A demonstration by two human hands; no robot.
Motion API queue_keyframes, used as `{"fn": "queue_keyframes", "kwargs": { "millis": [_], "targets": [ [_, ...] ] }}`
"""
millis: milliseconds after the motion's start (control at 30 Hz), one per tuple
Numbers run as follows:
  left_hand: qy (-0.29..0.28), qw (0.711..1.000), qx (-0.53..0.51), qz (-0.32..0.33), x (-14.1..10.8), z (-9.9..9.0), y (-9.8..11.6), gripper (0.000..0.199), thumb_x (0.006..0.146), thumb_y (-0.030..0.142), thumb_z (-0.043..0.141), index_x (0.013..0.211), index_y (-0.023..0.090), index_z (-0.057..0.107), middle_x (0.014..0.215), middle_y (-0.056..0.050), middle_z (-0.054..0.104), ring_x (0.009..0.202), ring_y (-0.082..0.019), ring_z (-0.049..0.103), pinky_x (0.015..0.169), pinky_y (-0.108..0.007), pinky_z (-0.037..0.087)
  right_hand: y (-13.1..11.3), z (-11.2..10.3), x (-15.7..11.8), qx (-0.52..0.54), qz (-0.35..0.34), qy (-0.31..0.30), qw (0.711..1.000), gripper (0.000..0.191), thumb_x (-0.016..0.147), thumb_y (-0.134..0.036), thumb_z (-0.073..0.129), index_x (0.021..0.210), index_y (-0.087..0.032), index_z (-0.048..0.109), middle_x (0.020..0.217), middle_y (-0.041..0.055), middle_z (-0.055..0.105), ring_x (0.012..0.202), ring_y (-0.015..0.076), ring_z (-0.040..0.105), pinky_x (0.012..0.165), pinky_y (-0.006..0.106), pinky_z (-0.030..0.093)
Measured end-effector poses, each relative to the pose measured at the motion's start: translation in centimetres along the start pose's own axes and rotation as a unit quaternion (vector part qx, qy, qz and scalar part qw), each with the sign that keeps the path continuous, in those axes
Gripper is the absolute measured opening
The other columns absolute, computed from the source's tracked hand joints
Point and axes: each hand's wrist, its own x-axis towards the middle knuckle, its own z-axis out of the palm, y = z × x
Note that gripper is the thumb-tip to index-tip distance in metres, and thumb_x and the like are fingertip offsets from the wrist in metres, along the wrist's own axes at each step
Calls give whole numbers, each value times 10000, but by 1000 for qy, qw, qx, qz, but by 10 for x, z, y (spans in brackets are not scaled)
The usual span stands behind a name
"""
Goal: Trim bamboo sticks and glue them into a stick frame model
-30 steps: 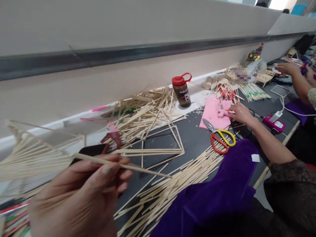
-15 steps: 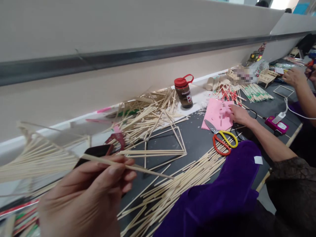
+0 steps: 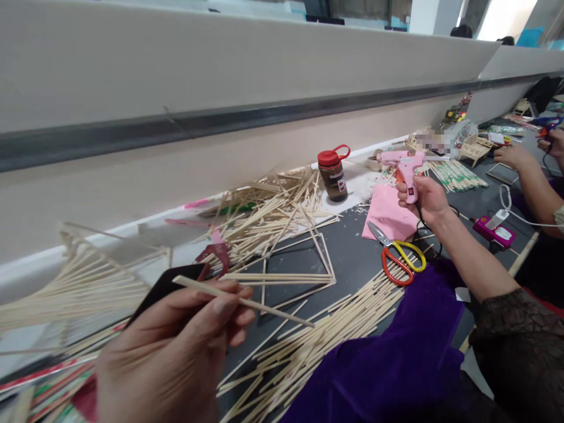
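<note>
Between its thumb and fingers, my left hand [image 3: 176,346] pinches a thin wooden stick [image 3: 277,312] that slants down to the right. My right hand [image 3: 425,200] is wrapped round the handle of a pink glue gun [image 3: 404,164], held up above a pink sheet [image 3: 388,214], its nozzle side hard to make out. Behind my left hand lies a frame of joined sticks [image 3: 328,258] on the dark table. Loose sticks [image 3: 339,329] are spread in front of it.
Scissors [image 3: 396,252] with red and yellow handles lie below the pink sheet. A red-capped bottle [image 3: 333,176] stands near the wall beside a stick pile [image 3: 282,200]. A purple power strip [image 3: 494,230] is at the right, near another person's hand [image 3: 515,157].
My right hand has lifted the glue gun off the pink sheet. The view has tilted up slightly; my left hand still pinches the stick.
</note>
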Motion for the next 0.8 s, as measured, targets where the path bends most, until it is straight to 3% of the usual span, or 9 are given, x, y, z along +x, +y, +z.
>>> {"fn": "queue_keyframes", "kwargs": {
  "millis": [167,267,433,633,800],
  "targets": [
    [-19,1000,-18,-10,-3,5,8,113,541,114,776,614,181,720,708,13,724,456,-86,589,340,-152,417,-6,32,3,155,7,-87,984,425,725,-470,684,1025,-188,579,694,-57,483,557,58,428,501,174,447],
    [-33,999,-11,-28,-6,8,12,121,552,122,792,629,181,720,728,15,727,464,-74,589,353,-144,427,-9,61,0,197,15,-141,970,435,735,-476,744,1037,-197,601,726,-52,522,555,47,445,481,166,427],
    [-82,995,-44,-30,-3,6,6,141,536,203,816,599,152,700,616,2,672,415,-80,564,312,-146,387,-10,105,-22,98,-37,-200,974,455,740,-580,757,982,-205,667,879,12,629,541,67,499,432,217,429],
    [-87,994,-71,-16,11,-5,-3,187,589,258,814,633,142,674,649,-8,669,434,-68,565,328,-140,405,-5,129,-44,7,-96,-325,941,375,846,-509,682,1048,-196,714,984,84,687,620,133,612,466,260,471],
    [-93,992,-81,-17,15,-9,-6,225,613,299,818,640,141,661,622,-5,661,440,-67,564,335,-132,400,-5,137,-60,-97,-129,-305,938,307,832,-521,708,971,-247,724,891,63,703,656,163,616,531,295,498]
  ]
}}
